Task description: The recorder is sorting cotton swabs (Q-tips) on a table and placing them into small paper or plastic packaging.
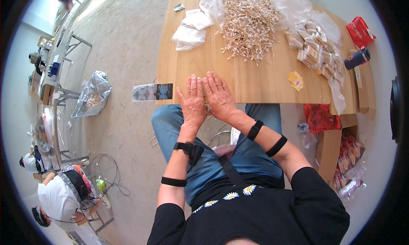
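Observation:
My left hand (pixel 194 102) and my right hand (pixel 219 95) lie side by side near the front edge of the wooden table (pixel 255 83), fingers stretched out flat. In the narrow gap between them shows a small row of cotton swabs (pixel 203 88), mostly hidden by the hands. Neither hand wraps its fingers around anything. Farther back is a large heap of cotton swabs (pixel 249 25). To the left of my left hand, a flat clear-and-black plastic sheet (pixel 152 92) sticks out over the table's left edge.
Clear plastic bags (pixel 190 30) lie at the back left. On the right are stacked swab packets (pixel 315 51), yellow cards (pixel 296 81), a dark blue bottle (pixel 357 58) and a red bag (pixel 361 32). A cardboard box (pixel 329 153) stands below. People work at tables on the left.

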A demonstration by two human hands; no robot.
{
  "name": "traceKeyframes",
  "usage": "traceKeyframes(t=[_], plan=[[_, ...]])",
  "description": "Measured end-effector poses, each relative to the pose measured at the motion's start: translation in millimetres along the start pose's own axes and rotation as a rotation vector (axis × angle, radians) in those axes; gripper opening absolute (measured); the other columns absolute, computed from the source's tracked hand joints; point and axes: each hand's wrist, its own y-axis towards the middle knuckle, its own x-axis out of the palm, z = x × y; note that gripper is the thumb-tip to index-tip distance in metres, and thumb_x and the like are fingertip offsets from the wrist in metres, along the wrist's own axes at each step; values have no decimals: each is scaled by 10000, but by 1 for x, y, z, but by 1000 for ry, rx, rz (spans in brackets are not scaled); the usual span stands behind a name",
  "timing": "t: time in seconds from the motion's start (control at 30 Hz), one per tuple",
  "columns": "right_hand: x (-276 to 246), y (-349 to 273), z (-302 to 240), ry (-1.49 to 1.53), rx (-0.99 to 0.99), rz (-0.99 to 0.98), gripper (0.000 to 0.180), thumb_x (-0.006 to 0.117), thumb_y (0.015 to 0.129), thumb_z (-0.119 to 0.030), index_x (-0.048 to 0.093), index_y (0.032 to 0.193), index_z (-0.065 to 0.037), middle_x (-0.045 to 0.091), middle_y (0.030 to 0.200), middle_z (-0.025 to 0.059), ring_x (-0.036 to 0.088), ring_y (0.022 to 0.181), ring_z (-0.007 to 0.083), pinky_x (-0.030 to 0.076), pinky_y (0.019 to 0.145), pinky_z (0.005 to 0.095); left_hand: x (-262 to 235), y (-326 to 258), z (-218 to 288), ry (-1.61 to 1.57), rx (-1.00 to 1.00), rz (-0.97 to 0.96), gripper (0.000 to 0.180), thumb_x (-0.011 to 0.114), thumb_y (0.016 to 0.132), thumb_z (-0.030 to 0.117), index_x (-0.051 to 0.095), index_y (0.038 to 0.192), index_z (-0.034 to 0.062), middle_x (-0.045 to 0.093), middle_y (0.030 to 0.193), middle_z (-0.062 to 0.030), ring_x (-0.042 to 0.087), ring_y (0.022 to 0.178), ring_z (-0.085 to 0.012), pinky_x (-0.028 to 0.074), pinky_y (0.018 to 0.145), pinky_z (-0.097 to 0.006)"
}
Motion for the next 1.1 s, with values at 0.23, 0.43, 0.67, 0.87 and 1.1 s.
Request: traceKeyframes(t=[0.23, 0.43, 0.67, 0.87, 1.1], plan=[[-2, -1, 0, -1, 42, -9, 1155, 892, 581, -288, 292, 1506, 53, 246, 1600, 223, 190, 1513, 353, 163, 1238, 448, -20, -3, -13, -146, -81, -137, 1070, 804, 640, 186, 263, 1551, 38, 205, 1639, -132, 161, 1536, -267, 66, 1200, -620], [-2, 11, -15, -38, 9, -19, 1053, 846, 636, -282, 328, 1489, 53, 269, 1587, 237, 200, 1503, 391, 151, 1240, 461, -11, -6, -12, -92, -134, -119, 1100, 815, 628, 226, 253, 1552, 26, 182, 1647, -128, 142, 1541, -259, 32, 1196, -639], [19, 11, -12, 54, 3, 186, 844, 742, 725, -168, 381, 1449, 74, 302, 1557, 275, 237, 1481, 431, 180, 1228, 490, -9, -5, -12, -78, -121, -140, 1101, 804, 631, 237, 243, 1555, 26, 178, 1649, -125, 131, 1543, -259, 17, 1181, -666], [26, 13, -11, -40, 20, 171, 806, 715, 772, -231, 389, 1458, 39, 309, 1561, 254, 235, 1484, 415, 165, 1235, 482, -8, 6, -5, -72, -140, -127, 1035, 783, 711, 201, 219, 1564, 46, 180, 1647, -134, 121, 1544, -272, 63, 1176, -663], [30, 1, -4, -13, 51, 221, 666, 592, 832, -109, 387, 1443, 59, 336, 1543, 254, 266, 1471, 413, 224, 1211, 495, 8, -3, 5, -4, -49, -47, 848, 659, 785, 209, 309, 1542, 58, 213, 1640, -156, 131, 1544, -277, 34, 1170, -686]])
